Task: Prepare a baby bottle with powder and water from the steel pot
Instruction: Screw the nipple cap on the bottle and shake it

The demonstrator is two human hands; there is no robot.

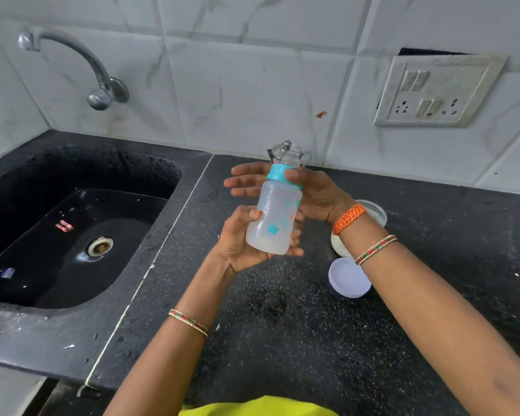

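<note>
A translucent baby bottle (275, 217) with a teal collar and teal prints is held tilted above the black counter. A little pale powder or liquid lies at its bottom. My left hand (246, 244) grips the bottle's lower body from below. My right hand (306, 190) closes its thumb and palm on the teal collar at the top, fingers spread behind it. The small steel pot (288, 151) with a knobbed lid stands at the back by the wall, partly hidden by the bottle. A clear powder container (373, 211) sits behind my right wrist.
A round white lid (347, 277) lies on the speckled black counter (282, 340) under my right forearm. A black sink (72, 235) with a drain lies to the left, a steel tap (96, 76) above it. A switch and socket plate (436, 91) is on the tiled wall.
</note>
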